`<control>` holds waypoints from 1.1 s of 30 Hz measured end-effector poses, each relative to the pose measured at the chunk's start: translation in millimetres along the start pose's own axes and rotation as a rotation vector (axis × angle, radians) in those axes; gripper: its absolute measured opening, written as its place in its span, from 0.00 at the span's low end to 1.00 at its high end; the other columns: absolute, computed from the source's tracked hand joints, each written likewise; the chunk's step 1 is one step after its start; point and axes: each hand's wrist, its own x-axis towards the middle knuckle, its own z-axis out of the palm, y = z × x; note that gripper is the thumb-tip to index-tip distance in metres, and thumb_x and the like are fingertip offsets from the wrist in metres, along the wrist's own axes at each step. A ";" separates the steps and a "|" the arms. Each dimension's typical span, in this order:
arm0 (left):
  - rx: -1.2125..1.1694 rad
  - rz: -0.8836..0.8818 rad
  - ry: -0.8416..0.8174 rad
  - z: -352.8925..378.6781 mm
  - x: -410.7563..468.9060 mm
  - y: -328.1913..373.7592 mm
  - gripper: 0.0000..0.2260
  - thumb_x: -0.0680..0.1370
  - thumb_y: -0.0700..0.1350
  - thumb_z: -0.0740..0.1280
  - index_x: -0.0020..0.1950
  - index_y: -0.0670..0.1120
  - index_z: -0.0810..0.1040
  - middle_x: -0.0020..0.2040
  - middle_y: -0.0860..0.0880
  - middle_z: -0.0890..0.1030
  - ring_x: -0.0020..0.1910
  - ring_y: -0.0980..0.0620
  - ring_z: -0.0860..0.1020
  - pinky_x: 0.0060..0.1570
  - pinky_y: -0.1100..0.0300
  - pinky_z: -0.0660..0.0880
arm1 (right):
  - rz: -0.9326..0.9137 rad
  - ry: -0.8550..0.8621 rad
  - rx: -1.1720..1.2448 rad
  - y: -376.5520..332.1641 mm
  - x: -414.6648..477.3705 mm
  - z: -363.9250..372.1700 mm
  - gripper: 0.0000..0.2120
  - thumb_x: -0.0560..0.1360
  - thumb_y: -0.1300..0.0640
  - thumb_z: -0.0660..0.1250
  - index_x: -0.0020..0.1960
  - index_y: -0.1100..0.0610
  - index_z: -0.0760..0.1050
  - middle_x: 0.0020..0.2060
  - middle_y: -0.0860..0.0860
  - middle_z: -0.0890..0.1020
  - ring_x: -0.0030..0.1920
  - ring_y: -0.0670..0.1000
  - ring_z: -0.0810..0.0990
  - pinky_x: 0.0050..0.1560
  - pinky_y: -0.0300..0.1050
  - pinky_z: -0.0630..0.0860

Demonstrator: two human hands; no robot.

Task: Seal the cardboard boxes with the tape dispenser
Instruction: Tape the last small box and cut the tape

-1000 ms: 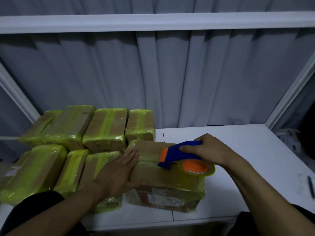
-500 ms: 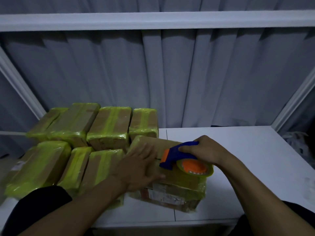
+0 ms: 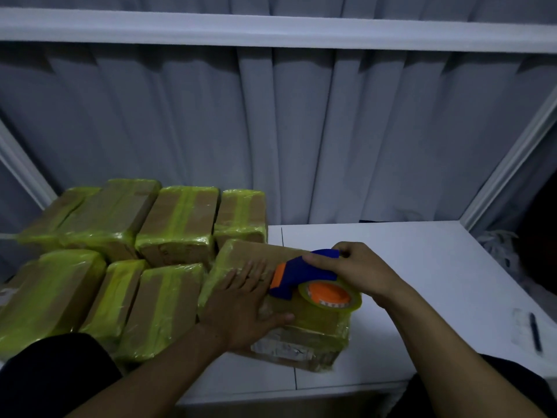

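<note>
Taping job: brown cardboard box (image 3: 316,324) at the front of the white bench (image 3: 422,267).
The right hand (image 3: 358,270) grips the handle of the blue & orange tape dispenser (image 3: 301,273), w/ its yellowish roll resting on the box top. The left hand (image 3: 241,306) lies flat on the box, fingers (image 3: 250,270) straight & spread. Yellow-taped cardboard boxes (image 3: 177,224) sit just beside it on the left; black pen (image 3: 536,331) at far right.

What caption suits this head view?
Left hand steadies a cardboard box while right hand grips the tape dispenser on its top.
</note>
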 end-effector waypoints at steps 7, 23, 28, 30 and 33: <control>-0.006 -0.004 0.003 0.6 -1.4 0.8 0.46 0.70 0.81 0.39 0.80 0.56 0.37 0.80 0.55 0.38 0.78 0.56 0.35 0.78 0.50 0.40 | 0.012 -0.075 0.141 14.0 -15.5 -4.9 0.18 0.73 0.39 0.74 0.50 0.53 0.86 0.44 0.49 0.88 0.47 0.51 0.87 0.58 0.56 0.83; 0.024 0.022 0.044 0.8 -2.0 -0.1 0.45 0.71 0.80 0.41 0.81 0.55 0.41 0.80 0.56 0.38 0.78 0.56 0.35 0.77 0.54 0.39 | 0.017 0.029 0.140 18.6 -24.9 -25.2 0.15 0.70 0.43 0.77 0.47 0.53 0.86 0.41 0.48 0.88 0.45 0.49 0.86 0.49 0.48 0.83; 0.036 0.065 0.019 -2.4 2.2 0.9 0.47 0.69 0.82 0.42 0.81 0.56 0.43 0.81 0.55 0.39 0.79 0.55 0.37 0.77 0.54 0.38 | 0.038 0.015 0.076 18.1 -28.8 -31.2 0.14 0.69 0.43 0.78 0.47 0.53 0.86 0.40 0.46 0.88 0.42 0.47 0.86 0.44 0.42 0.82; 0.050 0.100 0.009 -5.6 7.3 1.7 0.47 0.69 0.82 0.42 0.81 0.57 0.43 0.81 0.55 0.41 0.79 0.55 0.38 0.77 0.54 0.38 | 0.051 0.004 0.028 16.2 -29.8 -30.8 0.15 0.70 0.42 0.78 0.48 0.53 0.85 0.40 0.46 0.87 0.41 0.46 0.86 0.40 0.39 0.81; 0.066 0.199 -0.024 -7.9 14.3 10.1 0.47 0.70 0.81 0.44 0.81 0.57 0.42 0.81 0.54 0.41 0.79 0.55 0.38 0.77 0.53 0.39 | 0.063 0.013 -0.004 17.3 -37.9 -36.9 0.15 0.70 0.42 0.78 0.46 0.53 0.85 0.38 0.45 0.87 0.39 0.45 0.86 0.39 0.40 0.81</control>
